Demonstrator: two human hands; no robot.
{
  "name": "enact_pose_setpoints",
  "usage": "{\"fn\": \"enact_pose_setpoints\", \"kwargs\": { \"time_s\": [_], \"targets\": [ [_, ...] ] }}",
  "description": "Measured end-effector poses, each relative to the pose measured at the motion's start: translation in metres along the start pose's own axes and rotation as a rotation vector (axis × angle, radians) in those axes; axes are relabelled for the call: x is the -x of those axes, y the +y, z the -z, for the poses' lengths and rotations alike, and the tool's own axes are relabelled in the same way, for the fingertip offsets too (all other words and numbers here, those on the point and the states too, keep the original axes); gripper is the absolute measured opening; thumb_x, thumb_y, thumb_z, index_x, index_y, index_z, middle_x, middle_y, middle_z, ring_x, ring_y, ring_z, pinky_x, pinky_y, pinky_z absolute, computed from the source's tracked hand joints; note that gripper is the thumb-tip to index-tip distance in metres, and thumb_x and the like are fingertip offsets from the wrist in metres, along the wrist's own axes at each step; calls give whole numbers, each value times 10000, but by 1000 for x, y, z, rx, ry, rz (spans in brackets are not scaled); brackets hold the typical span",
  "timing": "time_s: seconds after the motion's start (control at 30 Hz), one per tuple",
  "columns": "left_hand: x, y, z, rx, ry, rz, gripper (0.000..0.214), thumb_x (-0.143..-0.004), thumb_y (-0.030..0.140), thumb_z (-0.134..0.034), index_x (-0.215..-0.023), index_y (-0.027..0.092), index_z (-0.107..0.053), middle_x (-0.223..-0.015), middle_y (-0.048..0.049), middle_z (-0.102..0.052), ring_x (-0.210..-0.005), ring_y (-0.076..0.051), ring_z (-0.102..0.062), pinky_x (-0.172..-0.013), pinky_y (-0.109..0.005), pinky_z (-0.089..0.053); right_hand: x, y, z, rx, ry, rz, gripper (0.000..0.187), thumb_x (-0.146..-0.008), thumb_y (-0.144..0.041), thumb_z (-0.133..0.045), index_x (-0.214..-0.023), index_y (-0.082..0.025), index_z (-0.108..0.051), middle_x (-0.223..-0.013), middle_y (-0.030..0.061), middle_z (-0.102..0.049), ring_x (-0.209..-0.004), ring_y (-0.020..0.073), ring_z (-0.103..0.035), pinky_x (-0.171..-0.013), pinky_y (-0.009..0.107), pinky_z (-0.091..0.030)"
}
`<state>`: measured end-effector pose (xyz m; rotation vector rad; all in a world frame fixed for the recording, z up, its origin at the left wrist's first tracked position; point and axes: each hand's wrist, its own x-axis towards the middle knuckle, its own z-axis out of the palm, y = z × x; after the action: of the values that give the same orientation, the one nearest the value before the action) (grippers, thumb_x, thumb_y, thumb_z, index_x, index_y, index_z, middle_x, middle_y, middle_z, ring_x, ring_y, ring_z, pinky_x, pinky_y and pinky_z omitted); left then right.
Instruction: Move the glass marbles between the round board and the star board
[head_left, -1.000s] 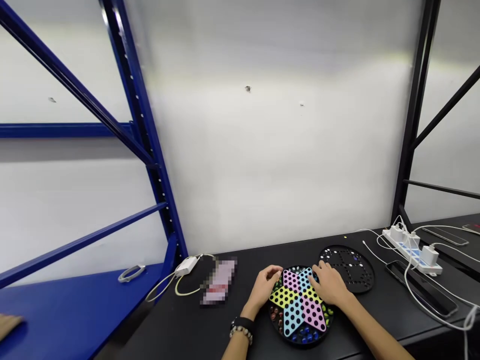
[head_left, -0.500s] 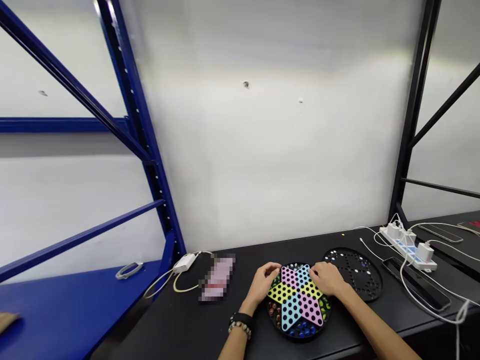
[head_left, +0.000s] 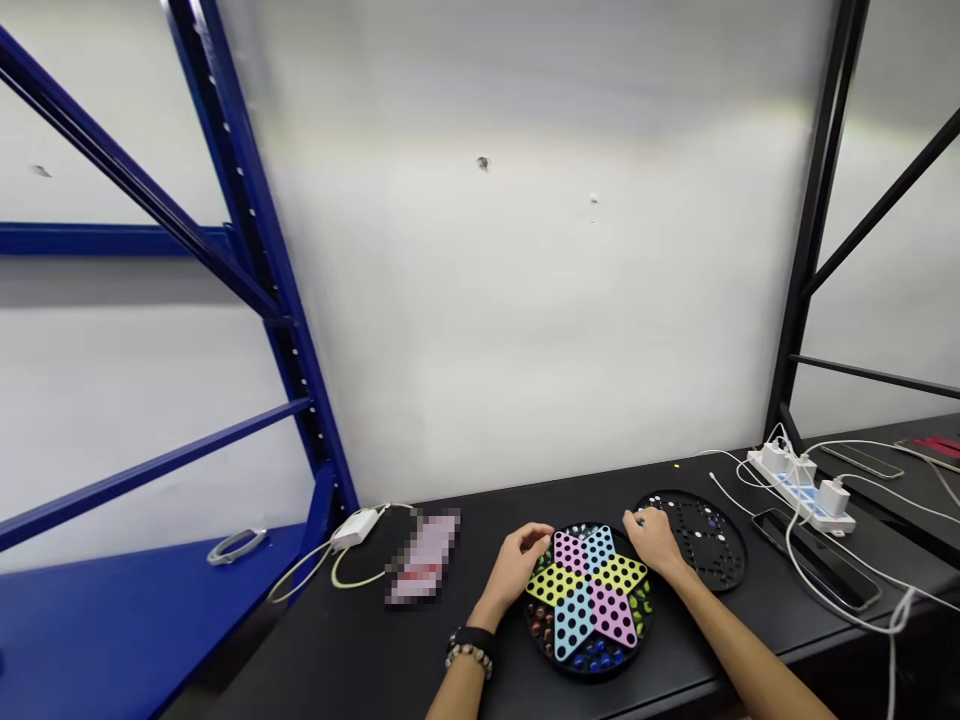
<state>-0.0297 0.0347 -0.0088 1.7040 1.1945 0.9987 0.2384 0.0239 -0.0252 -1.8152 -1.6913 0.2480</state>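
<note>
A round black Chinese checkers board (head_left: 587, 580) with a pink, blue and yellow star of holes lies on the table. Glass marbles fill pockets around the star: blue marbles (head_left: 598, 656) at the front, red-brown marbles (head_left: 540, 622) at the left, yellow-green marbles (head_left: 640, 603) at the right. My left hand (head_left: 517, 565) rests at the board's upper left edge, thumb and forefinger slightly apart. Just beyond the upper right edge is my right hand (head_left: 652, 540), its fingers pinched. A small dark spot shows at its fingertips, too small to name.
A round black lid (head_left: 739, 572) with small white pieces lies right of the board. Further right are a phone (head_left: 816, 560), a white power strip (head_left: 802, 492) and loose cables. A blurred pink packet (head_left: 426, 560) and a white adapter (head_left: 355, 527) lie left. A wall stands behind.
My right hand has lifted off the star's upper right and moved outward past the board's edge. My left hand stays near the upper left edge. The view has shifted slightly right.
</note>
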Motion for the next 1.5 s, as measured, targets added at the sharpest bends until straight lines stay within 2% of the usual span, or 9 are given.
{"fn": "enact_pose_setpoints", "kwargs": {
  "time_s": [0.1,0.2,0.3,0.43,0.7,0.9,1.07,1.27,1.5],
  "targets": [
    [0,-1,0,-3,-6,-1,368,-772,489,-592,-922,177,-718,-965,-72,-746,-936,-232,-667,-872,-329,-501,-5,12,16,16,65,-97,523,-959,-379,-338,-533,-200,-584,-566,43,-581,-548,149,-499,-563,253,-294],
    [-1,-2,-1,-9,-10,-1,371,-780,484,-583,-936,174,-715,-967,-72,-743,-931,-230,-666,-867,-331,-499,-4,25,32,92,13,-141,484,-960,-443,-358,-652,-205,-646,-708,77,-654,-666,196,-595,-600,262,-327],
    [-2,-5,-2,-18,4,3,368,-777,471,-581,-952,174,-710,-988,-75,-736,-947,-234,-659,-875,-338,-493,0,31,38,240,-63,-101,414,-965,-438,-388,-730,-208,-641,-838,75,-665,-801,221,-619,-676,280,-362],
    [0,-5,-2,-43,19,4,347,-758,435,-603,-967,180,-711,-1012,-82,-724,-964,-245,-646,-900,-359,-486,5,18,37,299,34,-10,298,-972,-387,-409,-894,-215,-640,-1009,79,-644,-1008,240,-570,-822,326,-367],
    [14,4,-1,-339,-133,-138,414,-739,313,-640,-1150,267,-648,-1247,-57,-615,-1139,-257,-552,-1027,-368,-416,30,-28,33,75,-97,107,376,-988,-347,-342,-699,-206,-538,-767,21,-618,-726,150,-566,-678,261,-350],
    [12,2,-6,-485,11,-79,427,-809,266,-527,-1232,284,-576,-1277,-62,-559,-1168,-261,-520,-1043,-415,-376,53,-23,41,158,-81,116,302,-971,-288,-346,-786,-221,-575,-897,37,-626,-787,160,-601,-689,264,-373],
    [13,1,-13,-580,161,38,431,-854,255,-464,-1280,276,-524,-1322,-86,-507,-1203,-278,-477,-990,-417,-386,65,-32,27,291,-141,166,241,-944,-378,-430,-951,-209,-603,-1016,92,-621,-940,234,-619,-756,305,-420],
    [15,2,-15,-597,204,80,418,-857,283,-461,-1270,262,-519,-1295,-97,-520,-1200,-288,-476,-977,-406,-379,56,-45,7,369,-145,86,350,-962,-437,-385,-1026,-159,-588,-1026,136,-613,-896,275,-658,-718,339,-446],
    [18,11,-17,-625,193,85,420,-797,292,-513,-1213,239,-528,-1188,-90,-569,-1120,-284,-504,-933,-395,-390,50,-44,3,410,-129,57,351,-971,-406,-365,-1017,-141,-590,-1018,143,-628,-837,262,-685,-686,323,-452]
  ]
}}
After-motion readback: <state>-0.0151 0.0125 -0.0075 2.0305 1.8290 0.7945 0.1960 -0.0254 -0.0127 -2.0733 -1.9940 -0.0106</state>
